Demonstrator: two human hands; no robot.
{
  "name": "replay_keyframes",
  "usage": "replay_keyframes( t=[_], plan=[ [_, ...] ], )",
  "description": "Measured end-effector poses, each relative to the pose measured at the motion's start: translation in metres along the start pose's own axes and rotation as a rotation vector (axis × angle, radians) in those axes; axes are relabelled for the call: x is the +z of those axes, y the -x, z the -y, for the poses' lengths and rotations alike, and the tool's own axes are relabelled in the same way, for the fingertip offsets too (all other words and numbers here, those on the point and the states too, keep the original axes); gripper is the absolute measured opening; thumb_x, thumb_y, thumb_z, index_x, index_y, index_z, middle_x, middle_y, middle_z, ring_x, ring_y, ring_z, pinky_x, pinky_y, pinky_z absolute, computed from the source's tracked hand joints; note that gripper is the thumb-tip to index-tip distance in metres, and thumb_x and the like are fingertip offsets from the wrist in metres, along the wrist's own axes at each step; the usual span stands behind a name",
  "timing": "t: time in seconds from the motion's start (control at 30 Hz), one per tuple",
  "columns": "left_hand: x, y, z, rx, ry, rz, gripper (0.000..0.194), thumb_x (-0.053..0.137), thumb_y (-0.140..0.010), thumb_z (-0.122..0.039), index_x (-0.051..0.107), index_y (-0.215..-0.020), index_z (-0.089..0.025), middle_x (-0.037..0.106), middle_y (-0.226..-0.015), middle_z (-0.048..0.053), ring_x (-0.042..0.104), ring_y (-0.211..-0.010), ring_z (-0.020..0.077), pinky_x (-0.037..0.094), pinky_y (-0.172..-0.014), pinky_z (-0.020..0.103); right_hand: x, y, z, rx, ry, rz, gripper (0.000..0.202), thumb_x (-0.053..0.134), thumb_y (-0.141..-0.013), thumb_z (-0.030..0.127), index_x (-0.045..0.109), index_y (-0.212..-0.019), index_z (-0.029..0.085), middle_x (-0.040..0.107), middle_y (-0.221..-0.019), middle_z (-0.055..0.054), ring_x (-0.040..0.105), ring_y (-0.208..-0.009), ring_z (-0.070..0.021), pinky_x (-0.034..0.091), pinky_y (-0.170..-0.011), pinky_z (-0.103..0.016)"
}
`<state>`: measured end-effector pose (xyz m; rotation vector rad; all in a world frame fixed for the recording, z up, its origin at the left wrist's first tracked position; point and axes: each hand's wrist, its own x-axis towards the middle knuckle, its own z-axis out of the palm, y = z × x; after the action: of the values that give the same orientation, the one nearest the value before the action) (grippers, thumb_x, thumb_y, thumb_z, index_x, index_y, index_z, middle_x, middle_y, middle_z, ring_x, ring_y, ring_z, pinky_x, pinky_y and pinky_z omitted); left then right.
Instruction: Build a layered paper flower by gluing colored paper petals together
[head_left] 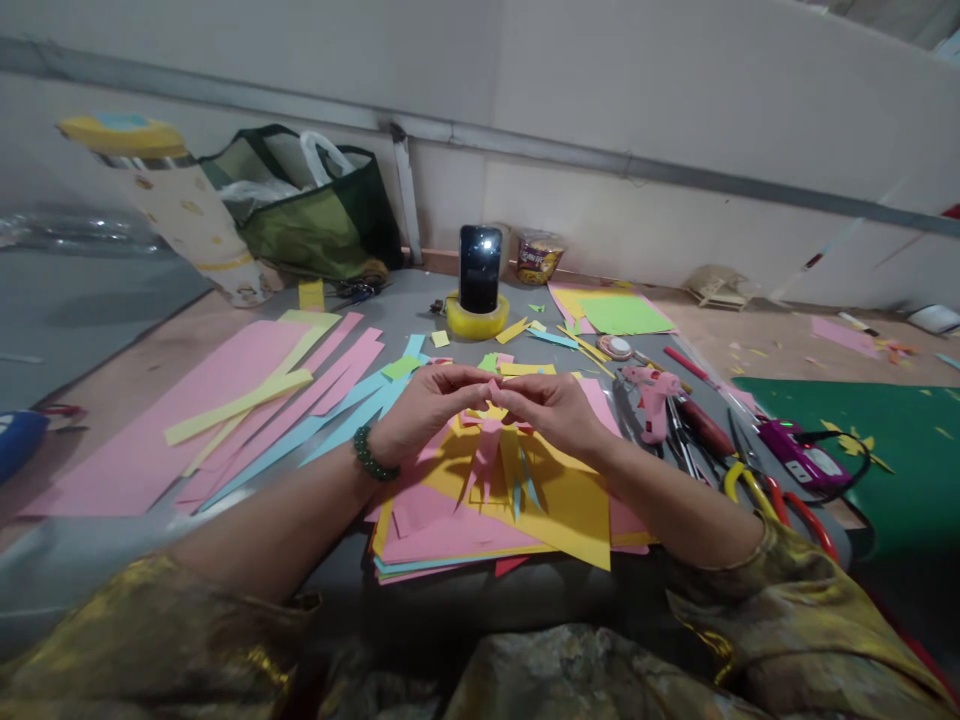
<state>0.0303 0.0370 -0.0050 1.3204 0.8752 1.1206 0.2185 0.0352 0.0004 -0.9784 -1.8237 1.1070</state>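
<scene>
Two hands pinch a small pink piece over a paper stack

Head view: At the centre of the frame, the left hand (442,400) and the right hand (551,408) meet, thumbs and fingertips closed together on a small pink piece (493,392) of paper. Just below the fingertips is a pink strip (486,455), with narrow yellow and blue ends fanned out beside it; whether these join the piece in the fingers cannot be told. Under them, at lower centre, lies a paper stack (450,535), its top sheets pink and yellow, blue and green showing at the edge. A green bracelet (367,455) circles the left wrist.

Left of centre lie a pink sheet (172,430), yellow strips (240,405) resting partly across it, and blue strips (330,425). At upper centre a phone (480,268) stands in a yellow tape roll (477,320), a cup (538,257) just to its right. A bottle (180,210) and a green bag (322,230) fill the upper left.

Right of centre are a pink glue gun (652,400), a tool with yellow handles (742,480), another with red handles (806,515), and a purple device (802,455) beside a green mat (900,490) at the right edge.
</scene>
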Motion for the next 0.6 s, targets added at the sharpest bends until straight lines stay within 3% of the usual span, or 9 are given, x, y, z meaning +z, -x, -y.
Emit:
replay_keyframes(
  t=[0.17, 0.6],
  plan=[
    [0.0005, 0.0004, 0.0025, 0.012, -0.058, -0.018, 0.025, 0.085, -0.065, -0.04, 0.081, -0.079, -0.02, 0.079, -0.083, 0.005, 0.071, -0.078, 0.0201, 0.058, -0.073, 0.031, 0.0016, 0.0019, -0.0032, -0.078, 0.187, 0.001, 0.037, 0.062, -0.092, 0.049, 0.082, -0.095, 0.018, 0.076, -0.076, -0.003, 0.067, -0.067, -0.0139, 0.051, -0.06, -0.023],
    [0.0014, -0.0015, 0.002, 0.007, 0.001, -0.012, 0.017, 0.084, -0.064, -0.034, 0.079, -0.072, -0.02, 0.076, -0.074, 0.003, 0.068, -0.075, 0.0183, 0.057, -0.073, 0.031, -0.0005, 0.0008, -0.0002, 0.006, 0.03, 0.069, 0.04, 0.059, -0.091, 0.055, 0.074, -0.083, 0.018, 0.073, -0.086, -0.004, 0.074, -0.07, -0.0151, 0.057, -0.06, -0.023]
  ],
)
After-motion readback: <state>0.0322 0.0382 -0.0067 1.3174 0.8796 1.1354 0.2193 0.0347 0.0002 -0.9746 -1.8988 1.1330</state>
